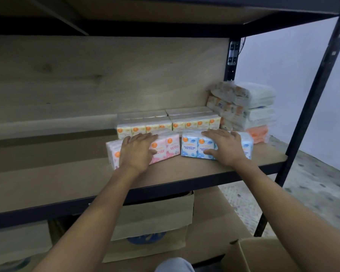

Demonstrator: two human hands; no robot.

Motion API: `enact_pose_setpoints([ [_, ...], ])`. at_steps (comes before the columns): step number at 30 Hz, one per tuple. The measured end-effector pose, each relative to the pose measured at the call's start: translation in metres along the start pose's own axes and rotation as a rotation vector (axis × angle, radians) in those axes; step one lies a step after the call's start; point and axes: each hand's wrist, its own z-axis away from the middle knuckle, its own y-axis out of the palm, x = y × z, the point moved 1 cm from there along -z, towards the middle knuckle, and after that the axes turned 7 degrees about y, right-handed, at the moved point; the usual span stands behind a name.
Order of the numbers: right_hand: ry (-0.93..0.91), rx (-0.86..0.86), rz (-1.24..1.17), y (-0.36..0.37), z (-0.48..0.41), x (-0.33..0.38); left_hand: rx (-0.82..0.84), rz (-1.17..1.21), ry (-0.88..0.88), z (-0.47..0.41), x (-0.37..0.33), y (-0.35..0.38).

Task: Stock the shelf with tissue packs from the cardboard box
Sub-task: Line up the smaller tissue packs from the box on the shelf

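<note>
Two hands on the shelf (194,173) in the head view, w/ both palms down on tissue packs. I see the left hand (138,152) lying flat over the pink pack (165,149), fingers spread, nothing clasped. Right hand (225,147) rests flat on the blue pack (192,147), thumb against its front face, fingers loose, no real clasp. Pink & blue packs sit side by side near the shelf's front edge, small gap between them. Just behind them: row of yellow packs (169,124). At back right, a stack of wrapped packs (243,107) by the black post (310,107). Cardboard box (263,256) is bottom right, below shelf level; another box (151,222) sits under the shelf.
</note>
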Motion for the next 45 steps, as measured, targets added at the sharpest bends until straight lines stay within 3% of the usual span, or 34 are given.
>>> enact_pose_setpoints([
  [15, -0.201, 0.050, -0.132, 0.019, -0.056, -0.023, 0.071, 0.229, 0.167, -0.031, 0.050, 0.014],
  [45, -0.273, 0.033, -0.252, 0.051, -0.105, -0.037, -0.037, 0.182, 0.119, -0.056, 0.059, 0.046],
])
